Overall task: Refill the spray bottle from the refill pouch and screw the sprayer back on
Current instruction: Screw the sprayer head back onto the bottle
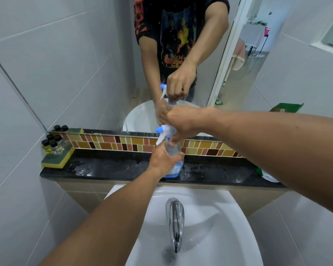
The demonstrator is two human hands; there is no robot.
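The spray bottle [173,166] stands upright on the black wet counter [112,167] behind the white sink [219,217], just in front of the strip of brown and yellow mosaic tiles [108,141]. The left hand [162,160] is wrapped around the clear body of the bottle, with the fingers closed on it and the thumb on the near side. The right hand [183,121] comes from the right and is on top of the sprayer [162,134], whose blue nozzle and white trigger point to the left; its fingers are closed around the back of the sprayer head and reach down to the blue collar at the neck. The sprayer sits on the neck of the bottle. At the right edge of the counter, partly hidden behind the right forearm, is a green and white pack [265,174], which may be the refill pouch. At the left end of the counter a green and yellow sponge [57,159] carries some small bottles with black caps [53,144]. The chrome tap [175,217] stands over the sink, and the mirror [181,54] above the tiles repeats both hands.
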